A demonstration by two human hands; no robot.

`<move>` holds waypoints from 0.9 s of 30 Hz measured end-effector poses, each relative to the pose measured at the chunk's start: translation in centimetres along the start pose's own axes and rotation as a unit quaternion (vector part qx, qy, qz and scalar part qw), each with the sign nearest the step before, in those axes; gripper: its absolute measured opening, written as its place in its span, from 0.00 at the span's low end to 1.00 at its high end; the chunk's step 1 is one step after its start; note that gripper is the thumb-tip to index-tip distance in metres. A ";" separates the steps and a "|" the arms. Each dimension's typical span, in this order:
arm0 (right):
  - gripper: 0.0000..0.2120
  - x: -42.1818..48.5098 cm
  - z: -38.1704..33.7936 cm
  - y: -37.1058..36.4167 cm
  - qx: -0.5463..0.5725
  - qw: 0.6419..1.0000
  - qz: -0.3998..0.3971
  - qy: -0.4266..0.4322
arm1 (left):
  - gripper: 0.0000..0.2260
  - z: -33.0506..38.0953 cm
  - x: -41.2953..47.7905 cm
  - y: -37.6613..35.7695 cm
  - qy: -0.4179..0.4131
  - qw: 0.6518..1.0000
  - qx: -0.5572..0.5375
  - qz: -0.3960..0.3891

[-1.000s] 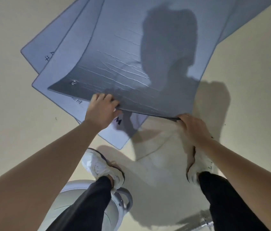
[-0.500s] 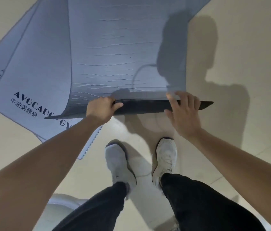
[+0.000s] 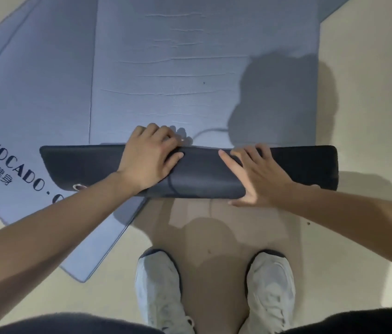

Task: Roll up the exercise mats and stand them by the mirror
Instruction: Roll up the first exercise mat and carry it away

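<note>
On the top mat [image 3: 202,68] the lifted end now lies folded over; left hand [image 3: 149,162] fingers curl round it, right hand [image 3: 260,177] fingers press, spread.

A gym floor: grey exercise mats [image 3: 45,97] printed "AVOCADO" lie overlapping on a pale smooth floor [image 3: 370,116].

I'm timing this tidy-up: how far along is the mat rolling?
Done: no mat fully rolled. In hand: the top mat has its first turn, left hand gripping, right hand pressing. Left: the rest of it, the printed mat flat beneath, standing them up; no mirror in view.
</note>
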State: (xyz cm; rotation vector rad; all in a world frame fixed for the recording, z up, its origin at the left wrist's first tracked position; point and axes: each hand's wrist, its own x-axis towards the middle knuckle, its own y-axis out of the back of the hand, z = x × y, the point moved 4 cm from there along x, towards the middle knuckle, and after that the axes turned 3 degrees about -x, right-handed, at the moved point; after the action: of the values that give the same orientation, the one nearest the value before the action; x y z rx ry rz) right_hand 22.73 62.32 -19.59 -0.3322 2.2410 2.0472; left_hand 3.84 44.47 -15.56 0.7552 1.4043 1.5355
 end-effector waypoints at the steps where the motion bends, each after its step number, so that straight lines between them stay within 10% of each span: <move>1: 0.56 0.5 0.0 -0.6 0.003 1.000 -0.007 0.015 | 0.20 0.2 -0.8 -0.8 -0.008 1.000 0.017 0.015; 8: 0.51 2.5 2.4 -1.3 0.148 0.982 -0.114 0.006 | 0.55 1.4 -3.4 -3.3 0.007 0.997 0.069 -0.038; 22: 0.26 1.3 2.2 0.6 0.207 0.966 -0.132 -0.081 | 0.38 0.0 -2.0 -2.5 0.022 0.991 0.069 -0.112; 27: 0.23 1.0 3.2 1.6 0.353 0.898 -0.243 -0.100 | 0.23 1.7 -1.4 -0.9 0.046 0.973 -0.064 -0.216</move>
State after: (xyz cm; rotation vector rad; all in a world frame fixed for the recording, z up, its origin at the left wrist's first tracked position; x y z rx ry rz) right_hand 21.14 65.55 -18.57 -0.5092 2.2775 0.9032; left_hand 6.11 43.90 -15.93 0.2755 1.4106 1.3129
